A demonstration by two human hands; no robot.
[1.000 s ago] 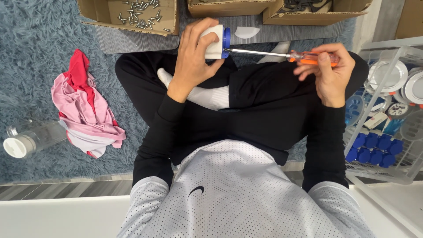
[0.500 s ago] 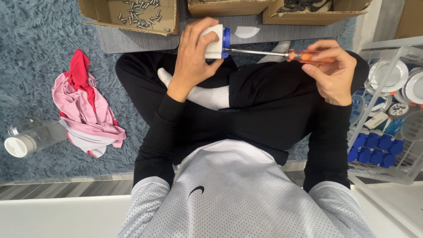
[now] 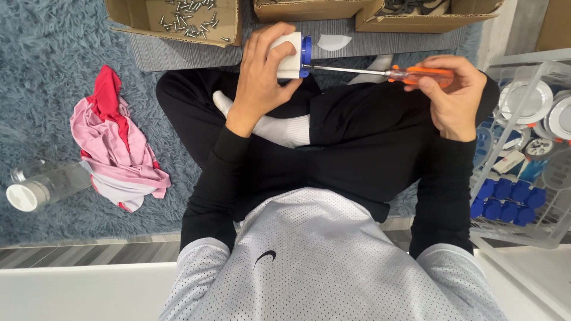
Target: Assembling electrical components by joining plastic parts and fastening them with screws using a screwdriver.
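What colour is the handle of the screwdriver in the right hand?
Translucent orange. The screwdriver handle shows best in the head view, held in the right hand.

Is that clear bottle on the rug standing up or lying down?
Lying down. The bottle rests on its side on the blue rug, white cap towards the camera's lower left, beside the pink cloth.

A smooth white plastic part (image 3: pixel 286 54) with a glossy blue plastic cap (image 3: pixel 306 56). A screwdriver (image 3: pixel 380 74) with a shiny metal shaft and translucent orange plastic handle. Shaggy blue-grey carpet (image 3: pixel 47 71), matt cardboard box (image 3: pixel 178 18), pink cloth (image 3: pixel 116 142).
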